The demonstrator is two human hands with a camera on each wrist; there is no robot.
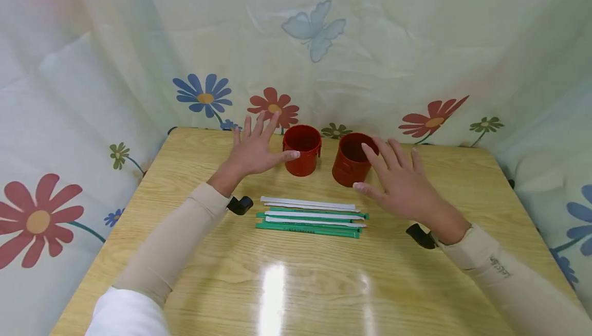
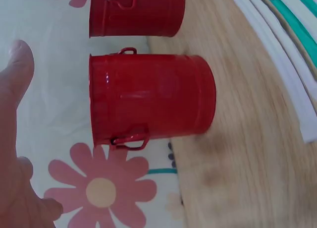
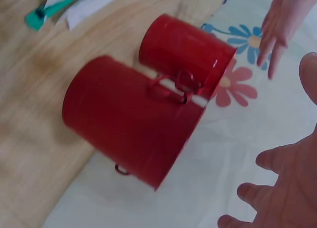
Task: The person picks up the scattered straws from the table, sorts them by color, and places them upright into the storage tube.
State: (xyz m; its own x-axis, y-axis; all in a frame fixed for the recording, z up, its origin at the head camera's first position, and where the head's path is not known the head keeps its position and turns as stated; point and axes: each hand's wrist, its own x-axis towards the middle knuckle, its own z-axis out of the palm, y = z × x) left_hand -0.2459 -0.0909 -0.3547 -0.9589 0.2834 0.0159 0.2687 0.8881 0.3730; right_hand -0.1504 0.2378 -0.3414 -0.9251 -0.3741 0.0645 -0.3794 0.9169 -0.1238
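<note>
Two red metal buckets with small side handles stand upright near the back of the table. My left hand [image 1: 256,152] is spread beside the left bucket [image 1: 302,164]; its thumb overlaps that bucket in the head view, while the left wrist view shows a gap between hand and bucket [image 2: 153,96]. Over on the other side, my right hand [image 1: 402,184] has its fingers spread near the right bucket [image 1: 347,169]. In the right wrist view this bucket [image 3: 129,119] sits apart from the fingers. Neither hand holds anything.
In front of the buckets lies a row of several paper-wrapped straws, some white [image 1: 307,203] and some green [image 1: 307,230]. The wooden table [image 1: 222,274] backs onto a flowered curtain [image 1: 370,69], which also hangs at both sides.
</note>
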